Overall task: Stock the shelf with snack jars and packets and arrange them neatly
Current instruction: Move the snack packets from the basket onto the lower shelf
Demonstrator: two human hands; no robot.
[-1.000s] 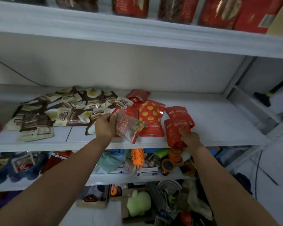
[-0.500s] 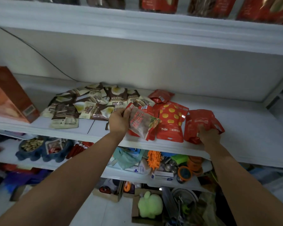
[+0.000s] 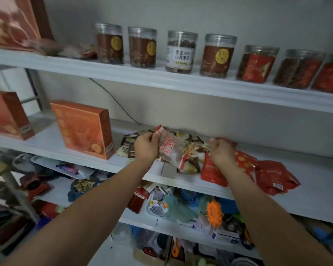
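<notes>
- Right hand (image 3: 221, 152) shifts left, off the outer red packet (image 3: 275, 177); its fingers are curled, grip not discernible.
- Left hand (image 3: 146, 146) fingers pinch the clear packet (image 3: 176, 150) above the shelf (image 3: 181, 180) front edge.
- Lay it flat, squared beside the brown packets (image 3: 128, 148).

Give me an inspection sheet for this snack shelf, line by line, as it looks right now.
Surface: white middle shelf board, packets lying on it.
Job's things: clear-fronted snack packet with red print; brown-and-cream packets; red foil packets; clear plastic jars above.
Clutter: two orange cardboard boxes.
Grips: left hand holds the clear-fronted packet; right hand curled, hold unclear.
Cables: thin dark cable on back wall.
Surroundings: crowded lower shelf.
</notes>
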